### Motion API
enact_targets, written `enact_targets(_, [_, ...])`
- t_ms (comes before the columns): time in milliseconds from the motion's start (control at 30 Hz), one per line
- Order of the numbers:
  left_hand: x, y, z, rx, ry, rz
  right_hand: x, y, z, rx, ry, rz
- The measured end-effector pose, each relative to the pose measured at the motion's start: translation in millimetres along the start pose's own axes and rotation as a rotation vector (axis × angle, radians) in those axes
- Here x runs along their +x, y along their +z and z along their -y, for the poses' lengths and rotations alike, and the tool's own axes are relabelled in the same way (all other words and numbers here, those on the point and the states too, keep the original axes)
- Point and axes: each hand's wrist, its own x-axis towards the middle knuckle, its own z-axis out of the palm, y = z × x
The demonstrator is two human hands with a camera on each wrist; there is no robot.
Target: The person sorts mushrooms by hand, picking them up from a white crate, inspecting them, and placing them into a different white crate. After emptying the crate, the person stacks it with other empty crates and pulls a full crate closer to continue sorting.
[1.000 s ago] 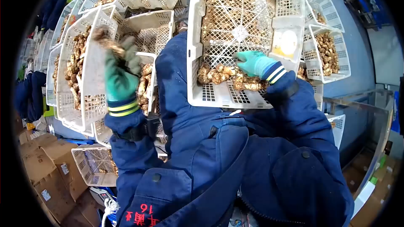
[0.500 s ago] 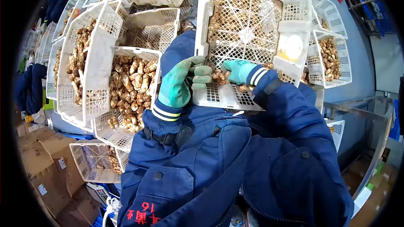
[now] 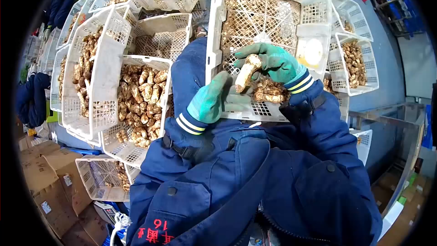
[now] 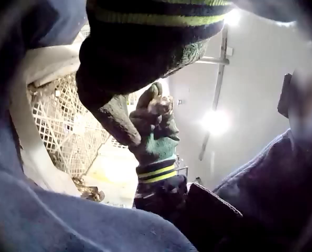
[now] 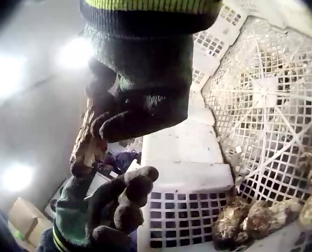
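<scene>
My gloved right hand [image 3: 278, 63] pinches a pale, brown-patched mushroom [image 3: 248, 74] between thumb and fingers, above the near part of a white mesh crate [image 3: 213, 32]. The mushroom leans, its lower end toward my gloved left hand [image 3: 210, 99]. That left hand has its fingers extended and slightly bent beside the mushroom, over the crate's near left corner. Several mushrooms [image 3: 269, 92] lie below the right hand along the crate's near side. In the right wrist view, the held mushroom [image 5: 81, 144] hangs lengthwise from the fingers, its lower end overlapping the left hand [image 5: 114, 210].
To the left stand a crate full of mushrooms [image 3: 142, 95] and a tilted crate [image 3: 101, 77] with more. Other mushroom crates surround the lap, including one at the right [image 3: 355, 61]. Cardboard boxes [image 3: 57, 177] are at the lower left, a metal frame [image 3: 405, 118] at the right.
My left hand came from the left crates, where it held a mushroom, to the lap crate, and its fingers have straightened. The right hand has lifted a mushroom from the crate's near side.
</scene>
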Motion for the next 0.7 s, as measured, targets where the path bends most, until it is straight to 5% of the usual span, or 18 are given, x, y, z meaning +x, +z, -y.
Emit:
enact_targets(167, [-3,-1,0,0.171,0.065,-0.088,17,11,-4,-0.172,-0.212,0.119])
enact_targets(267, [-14,9,-5,0.432,0.229,-0.249,27,4,-9,-0.396,-0.053,-0.236])
enact_targets(300, [-16,14,-8,0.504,0.257,-0.328,32,-33,-30,-0.738,0.284,-0.277])
enact_targets(367, [-11,-1,4,0.417,0.434,-0.262,37,-43,-59,-1.540,0.352,0.071])
enact_targets(467, [-13,2,1,0.684,0.554,-0.319,39,-65,-125,-1.307,0.301,0.182])
enact_targets(567, [-15,-3,-4,0.724,0.643,-0.444,44,-34,-146,-1.606,0.326,0.045])
enact_targets(600, [-26,1,-18,0.740,0.653,-0.512,48,-23,-139,-1.705,0.477,0.074])
enact_targets(633, [-34,-3,-36,0.451,0.472,-0.627,46,-1,-112,-1.694,0.497,-0.003])
enact_targets(700, [-69,-50,-102,0.142,1.042,0.071,45,0,-109,-1.658,0.508,-0.053])
